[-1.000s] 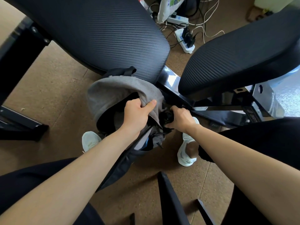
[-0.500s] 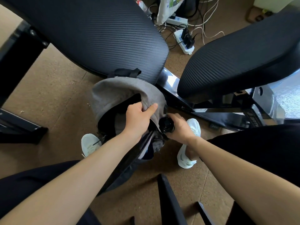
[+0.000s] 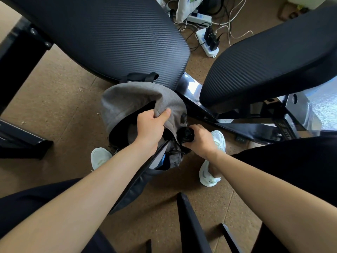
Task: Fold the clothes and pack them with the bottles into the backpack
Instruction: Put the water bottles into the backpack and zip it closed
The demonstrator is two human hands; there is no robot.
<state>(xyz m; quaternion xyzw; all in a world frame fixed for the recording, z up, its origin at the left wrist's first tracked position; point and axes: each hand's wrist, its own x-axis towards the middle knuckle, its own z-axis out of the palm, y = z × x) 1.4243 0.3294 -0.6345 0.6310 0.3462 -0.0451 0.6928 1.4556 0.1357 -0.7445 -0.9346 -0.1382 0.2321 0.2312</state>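
Floor: brown, speckled, cork-like, a few pale crumbs at left. Far left, a black desk frame w/ its foot bar flat on the floor. Next over, a big black ribbed chair seat overhangs top-centre. Past its edge, top-mid, a white power strip w/ black plugs and tangled cables. A second ribbed seat fills upper right, shiny metal base under it.

Grey backpack stands on the floor just below the first seat's edge, btwn the person's white left shoe and right shoe. Its mouth is open, dark inside. L hand pinches the grey top flap, thumb on top, fingers curled under. R hand, just right of the pack, wraps its fingers round the top of a black bottle at the pack's right side. Bottle's body is hidden; can't tell if it sits in a pocket.

Both forearms block much of the lower view. A black chair-base spoke juts up at bottom centre.
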